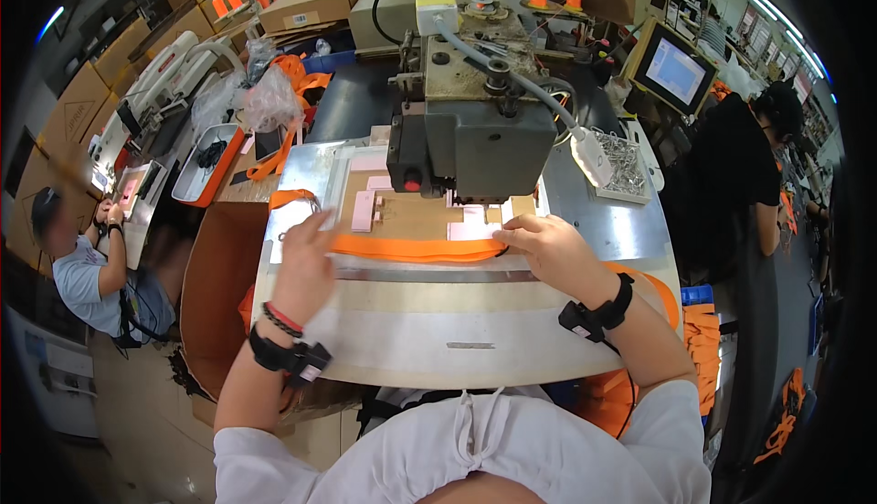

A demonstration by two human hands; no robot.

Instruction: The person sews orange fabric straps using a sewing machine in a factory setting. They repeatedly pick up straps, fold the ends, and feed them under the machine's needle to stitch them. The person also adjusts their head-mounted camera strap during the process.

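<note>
A folded orange strap (416, 248) lies across the front of the clamp plate with pink pads (364, 212) on the sewing machine (480, 152). My right hand (553, 246) is at the strap's right end, its fingertips closed on the edge there. My left hand (308, 262) is over the strap's left end, smeared by motion, so its grip does not show. Just beyond it, a short orange end with a metal piece rests on the plate. The machine's dark head hangs above the plate and hides part of it.
A tray of metal hooks (621, 166) sits right of the machine, below a screen (674, 70). At left are an orange-and-white tray (208, 161) and an open cardboard box (215, 275). Orange straps (702, 349) hang at right. Two people (114, 262) work nearby, one on each side.
</note>
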